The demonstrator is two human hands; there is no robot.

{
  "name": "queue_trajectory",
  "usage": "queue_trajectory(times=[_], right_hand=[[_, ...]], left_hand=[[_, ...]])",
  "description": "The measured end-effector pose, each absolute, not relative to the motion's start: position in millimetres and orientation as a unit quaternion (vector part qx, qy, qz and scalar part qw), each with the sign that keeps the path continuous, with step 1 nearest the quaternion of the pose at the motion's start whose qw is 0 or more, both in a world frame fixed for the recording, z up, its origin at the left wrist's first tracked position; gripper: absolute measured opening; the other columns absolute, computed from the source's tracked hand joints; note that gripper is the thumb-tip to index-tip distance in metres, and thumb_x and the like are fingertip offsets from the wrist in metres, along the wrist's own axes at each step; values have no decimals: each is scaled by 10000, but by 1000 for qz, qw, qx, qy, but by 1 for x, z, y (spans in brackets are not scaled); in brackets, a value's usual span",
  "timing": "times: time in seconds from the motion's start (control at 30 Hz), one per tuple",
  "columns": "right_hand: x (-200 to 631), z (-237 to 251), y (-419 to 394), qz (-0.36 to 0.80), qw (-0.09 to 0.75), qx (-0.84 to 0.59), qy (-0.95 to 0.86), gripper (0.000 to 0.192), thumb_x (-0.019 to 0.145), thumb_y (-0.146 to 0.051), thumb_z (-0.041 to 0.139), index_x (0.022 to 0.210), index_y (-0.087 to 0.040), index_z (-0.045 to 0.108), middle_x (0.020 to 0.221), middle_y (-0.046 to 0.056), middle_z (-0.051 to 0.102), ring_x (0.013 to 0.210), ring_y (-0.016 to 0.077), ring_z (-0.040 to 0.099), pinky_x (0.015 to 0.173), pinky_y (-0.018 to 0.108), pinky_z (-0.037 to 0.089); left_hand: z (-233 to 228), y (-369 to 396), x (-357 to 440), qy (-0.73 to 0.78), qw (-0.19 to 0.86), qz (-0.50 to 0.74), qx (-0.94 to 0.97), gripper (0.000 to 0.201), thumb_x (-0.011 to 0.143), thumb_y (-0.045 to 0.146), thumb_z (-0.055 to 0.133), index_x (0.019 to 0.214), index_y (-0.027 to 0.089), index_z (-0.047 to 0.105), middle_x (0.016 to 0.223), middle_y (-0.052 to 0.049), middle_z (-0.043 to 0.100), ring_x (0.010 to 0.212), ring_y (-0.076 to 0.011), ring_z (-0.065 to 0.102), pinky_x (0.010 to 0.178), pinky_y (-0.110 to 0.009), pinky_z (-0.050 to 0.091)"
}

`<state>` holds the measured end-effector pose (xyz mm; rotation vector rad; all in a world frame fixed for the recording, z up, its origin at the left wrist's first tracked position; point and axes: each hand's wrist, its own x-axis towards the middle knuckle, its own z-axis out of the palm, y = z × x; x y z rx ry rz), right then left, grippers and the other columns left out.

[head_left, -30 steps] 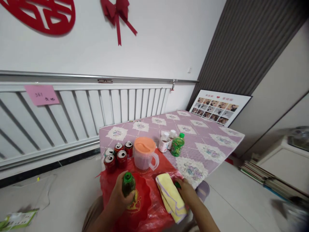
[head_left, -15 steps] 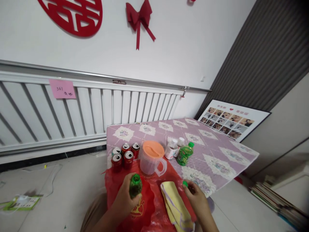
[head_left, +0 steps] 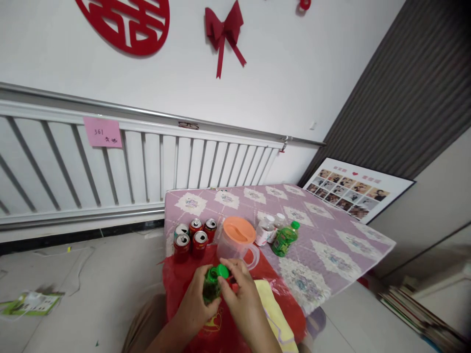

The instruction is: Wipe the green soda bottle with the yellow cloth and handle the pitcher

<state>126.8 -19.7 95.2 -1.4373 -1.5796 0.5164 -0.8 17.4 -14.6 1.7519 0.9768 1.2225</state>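
My left hand (head_left: 195,299) is wrapped round a green plastic bottle (head_left: 211,289) with its neck upward. Between the thumb and fingers of my right hand (head_left: 241,294) is a green bottle cap (head_left: 222,271), right beside the bottle's mouth. Whether the cap touches the rim I cannot tell. Below both hands lies a red plastic sheet (head_left: 176,279) with a gold print. Just behind them stands a clear plastic pitcher (head_left: 231,247) with an orange lid (head_left: 239,229). A folded yellow cloth (head_left: 274,314) lies to the right, partly hidden by my right forearm.
Several opened drink cans (head_left: 199,240) cluster left of the pitcher. Two white-capped bottles (head_left: 265,231) and another green bottle (head_left: 285,239) stand to its right on the patterned tablecloth (head_left: 331,250). A white radiator (head_left: 147,166) runs behind the table.
My right hand has moved left from beyond the yellow cloth, bringing the green cap to the bottle's mouth. My left hand still holds the bottle. The view has shifted slightly.
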Motion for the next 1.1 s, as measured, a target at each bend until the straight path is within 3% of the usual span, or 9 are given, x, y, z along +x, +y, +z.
queue_trajectory(times=[0.37, 0.53, 0.87, 1.1], right_hand=[[116, 111, -13, 211, 309, -590, -715, 426, 794, -24, 486, 1160, -148, 664, 1116, 113, 615, 1076, 222, 554, 982, 330, 428], [117, 118, -9, 186, 247, -598, -740, 393, 789, -6, 499, 1081, -179, 697, 1051, 89, 636, 995, 218, 560, 914, 313, 441], [111, 101, 6, 118, 120, -653, -738, 276, 816, -58, 576, 1013, -198, 710, 1037, 82, 679, 964, 224, 600, 869, 309, 453], [107, 101, 5, 94, 100, -671, -728, 202, 811, -163, 662, 1005, -197, 705, 1074, 78, 666, 979, 238, 605, 830, 307, 459]], left_hand=[[-12, 16, 3, 380, 377, 484, 693, 552, 741, 136, 577, 1277, 138, 443, 1265, -165, 568, 1188, -269, 573, 1019, -442, 473], [-23, 18, 4, 393, 385, 478, 685, 552, 740, 149, 579, 1278, 138, 459, 1286, -168, 578, 1213, -273, 571, 1039, -438, 469], [-28, 19, 4, 427, 391, 463, 671, 513, 760, 270, 564, 1247, 125, 494, 1285, -199, 619, 1207, -294, 604, 1016, -424, 506], [-26, 10, 9, 502, 356, 467, 635, 469, 839, 356, 480, 1252, 135, 513, 1253, -167, 660, 1124, -282, 666, 886, -355, 577]])
